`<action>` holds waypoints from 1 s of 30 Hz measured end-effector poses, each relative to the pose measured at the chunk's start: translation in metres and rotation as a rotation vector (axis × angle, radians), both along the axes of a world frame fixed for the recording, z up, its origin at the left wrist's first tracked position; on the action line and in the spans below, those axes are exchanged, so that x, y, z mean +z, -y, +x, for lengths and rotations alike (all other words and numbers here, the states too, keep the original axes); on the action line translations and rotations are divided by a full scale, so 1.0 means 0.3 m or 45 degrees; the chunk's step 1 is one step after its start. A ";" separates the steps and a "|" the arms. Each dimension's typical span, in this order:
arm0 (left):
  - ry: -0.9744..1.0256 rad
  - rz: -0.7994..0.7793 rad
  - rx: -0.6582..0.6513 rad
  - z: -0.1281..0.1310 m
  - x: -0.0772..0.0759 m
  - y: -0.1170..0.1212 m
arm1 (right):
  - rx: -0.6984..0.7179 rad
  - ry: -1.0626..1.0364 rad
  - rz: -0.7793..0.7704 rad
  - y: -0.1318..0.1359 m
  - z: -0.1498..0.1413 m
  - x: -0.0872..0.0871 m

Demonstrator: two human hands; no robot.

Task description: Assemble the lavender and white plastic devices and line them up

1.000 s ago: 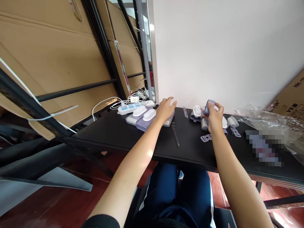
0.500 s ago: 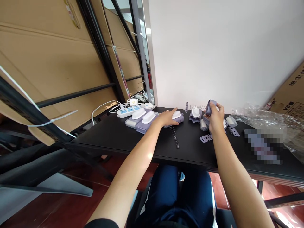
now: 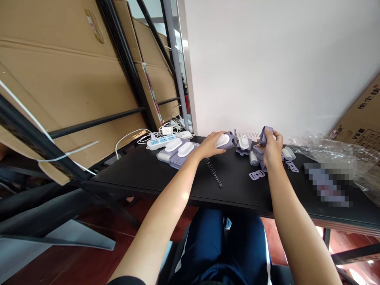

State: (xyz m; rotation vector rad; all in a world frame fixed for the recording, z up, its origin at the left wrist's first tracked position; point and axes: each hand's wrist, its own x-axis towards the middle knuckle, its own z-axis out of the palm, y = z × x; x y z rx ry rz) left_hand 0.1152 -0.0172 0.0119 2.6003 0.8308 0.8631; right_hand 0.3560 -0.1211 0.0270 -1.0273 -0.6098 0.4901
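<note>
My left hand [image 3: 209, 145] grips a purple case with a white oval top [image 3: 225, 141] and holds it just above the black table [image 3: 166, 174]. My right hand [image 3: 271, 149] is closed around a small purple plastic part [image 3: 265, 135], raised a little over the table. Between the hands stands another purple piece with a white top [image 3: 244, 145], with a thin wire spring [image 3: 248, 135] behind it. A dark coil spring [image 3: 214, 172] lies on the table in front of my left hand. A flat purple clip [image 3: 257, 174] lies below my right hand.
Two more purple-and-white cases [image 3: 180, 152] and a white power strip [image 3: 160, 141] with cables lie at the table's left. Small white and purple parts [image 3: 289, 154] and crinkled clear plastic bags [image 3: 335, 154] lie right. Cardboard boxes [image 3: 53, 79] and a black metal rack [image 3: 124, 55] stand left.
My left hand has taken hold of a purple case and carried it right, toward the right hand. My right hand has kept its grip on the small purple part, shifting slightly.
</note>
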 end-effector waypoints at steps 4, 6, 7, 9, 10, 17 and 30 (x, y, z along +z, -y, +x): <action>-0.001 0.029 0.000 0.002 -0.007 -0.005 | -0.025 0.114 -0.034 0.006 -0.004 -0.004; -0.019 0.065 0.011 0.004 -0.008 -0.004 | -0.027 0.184 -0.048 0.008 -0.009 -0.007; -0.032 0.087 0.019 0.006 -0.008 -0.002 | -0.029 0.216 -0.053 0.008 -0.013 -0.009; -0.064 0.129 0.035 0.011 -0.006 0.008 | -0.037 0.262 -0.051 0.009 -0.020 -0.009; -0.083 0.143 0.043 0.014 -0.005 0.013 | -0.044 0.272 -0.042 0.010 -0.024 -0.008; -0.124 0.141 0.064 0.028 0.003 0.034 | -0.134 0.206 0.092 0.014 -0.034 0.007; -0.135 0.153 0.051 0.030 0.002 0.035 | -0.145 0.181 0.174 0.021 -0.049 0.016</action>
